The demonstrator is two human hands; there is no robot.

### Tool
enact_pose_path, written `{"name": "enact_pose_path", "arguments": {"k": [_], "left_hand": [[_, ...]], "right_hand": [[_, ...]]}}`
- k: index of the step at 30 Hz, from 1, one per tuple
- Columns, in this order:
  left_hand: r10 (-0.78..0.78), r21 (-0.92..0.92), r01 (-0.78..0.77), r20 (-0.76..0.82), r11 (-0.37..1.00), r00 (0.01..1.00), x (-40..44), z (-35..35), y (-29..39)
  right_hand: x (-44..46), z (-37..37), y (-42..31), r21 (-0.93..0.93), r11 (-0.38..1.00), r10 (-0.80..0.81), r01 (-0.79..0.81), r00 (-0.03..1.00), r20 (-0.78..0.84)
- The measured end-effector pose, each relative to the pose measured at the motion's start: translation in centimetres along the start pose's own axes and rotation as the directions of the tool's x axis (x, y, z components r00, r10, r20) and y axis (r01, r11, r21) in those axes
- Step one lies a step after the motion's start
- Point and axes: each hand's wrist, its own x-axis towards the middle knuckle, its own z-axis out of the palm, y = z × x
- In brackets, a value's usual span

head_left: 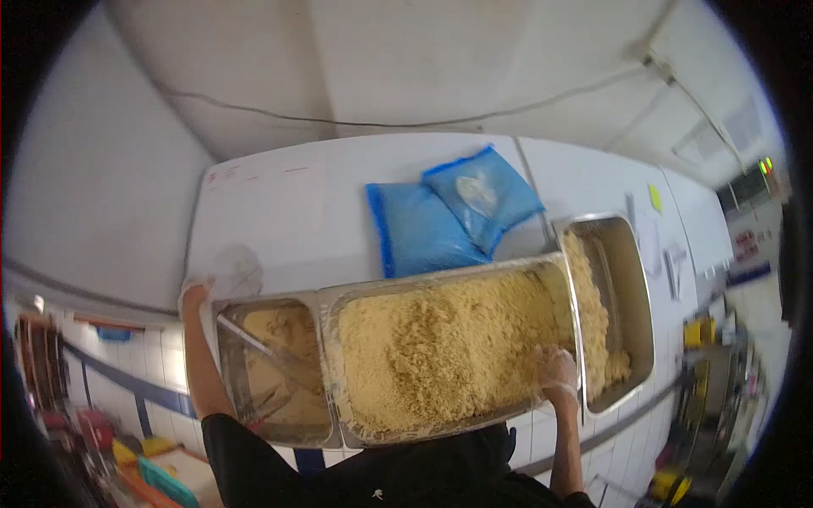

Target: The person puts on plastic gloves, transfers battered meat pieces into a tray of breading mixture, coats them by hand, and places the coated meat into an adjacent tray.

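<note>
My left hand, in a clear plastic glove, is at the far left corner of a small metal pan. Beside it on the table is a clear, rounded plastic piece, too faint to name. The pan holds pale batter-like liquid and a metal utensil, part of it sunk. My right hand, also gloved, rests at the right side of a wide metal tray full of yellowish crumbs. Its fingers touch the crumbs and are partly hidden. The fingers of my left hand are blurred.
Two blue-edged bags lie overlapping behind the wide tray. A deep metal pan on the right holds crumb-coated pieces along its left side. The white table runs back to a wall with a cable.
</note>
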Motion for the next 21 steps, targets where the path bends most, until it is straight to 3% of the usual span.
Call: {"name": "enact_pose_path", "arguments": {"k": [1,4,5,6,7,9,10,12,13,14,16,17,18,20,21], "left_hand": [[-0.008,-0.144,0.033,0.171,0.989,0.985,-1.3,-1.8,2.9],[0.029,-0.458,0.211,0.462,0.864,0.886,-2.0,-3.9,6.7],[-0.116,-0.493,0.507,0.627,0.707,0.771,-0.2,0.0,4.9],[-0.210,-0.451,0.757,0.776,0.474,0.594,0.6,1.9,4.0],[-0.210,-0.447,0.759,0.780,0.473,0.590,0.2,0.7,4.6],[-0.313,-0.755,0.567,0.479,0.330,0.820,-0.6,-4.5,7.5],[-0.376,-0.836,0.515,0.423,0.190,0.825,0.0,-5.5,7.3],[-0.395,-0.931,0.306,0.211,0.197,0.894,-1.5,-10.7,8.8],[-0.384,-0.937,0.215,0.097,0.276,0.918,-3.8,-16.6,14.0],[-0.367,-0.927,0.123,-0.017,0.355,0.930,-6.1,-23.1,19.8],[-0.341,-0.943,0.009,-0.111,0.333,0.934,-10.7,-29.7,28.8],[-0.250,-0.875,-0.097,-0.239,0.475,0.938,-12.6,-30.7,32.3],[-0.152,-0.777,-0.207,-0.361,0.594,0.920,-14.4,-31.6,35.8],[0.029,-0.439,-0.249,-0.450,0.864,0.893,-18.5,-31.5,42.9],[0.026,-0.395,-0.196,-0.397,0.898,0.918,-20.6,-30.9,45.8]], "right_hand": [[-0.2,-1.7,-1.5,0.084,0.994,0.064,-0.069,0.996,0.064],[-0.5,-2.5,-3.1,0.052,0.979,0.192,-0.195,0.979,0.068],[-0.6,-4.4,-5.2,0.053,0.976,0.208,-0.213,0.975,0.077],[-0.9,-7.3,-8.4,0.161,0.959,0.225,-0.235,0.971,0.079],[-0.1,-4.4,-5.9,0.251,0.949,0.154,-0.189,0.976,0.153],[1.1,3.6,-0.2,0.338,0.930,0.068,-0.142,0.973,0.221],[1.1,8.1,2.3,0.419,0.908,-0.061,0.000,0.989,0.133],[1.3,8.1,0.8,0.428,0.901,-0.128,0.069,0.985,0.113],[1.4,8.1,-0.1,0.431,0.896,-0.162,0.103,0.981,0.103],[1.7,6.0,-2.5,0.630,0.771,-0.064,-0.091,0.974,0.219],[1.7,5.0,-2.9,0.806,0.589,-0.125,-0.049,0.980,0.152],[1.7,4.5,-3.1,0.875,0.484,-0.156,-0.028,0.981,0.117],[2.5,1.8,-3.6,0.786,0.617,-0.190,-0.047,0.960,0.206],[3.5,0.6,-3.3,0.679,0.734,-0.239,-0.022,0.927,0.288],[3.8,1.3,-2.8,0.649,0.751,-0.274,0.126,0.953,0.132]]}}
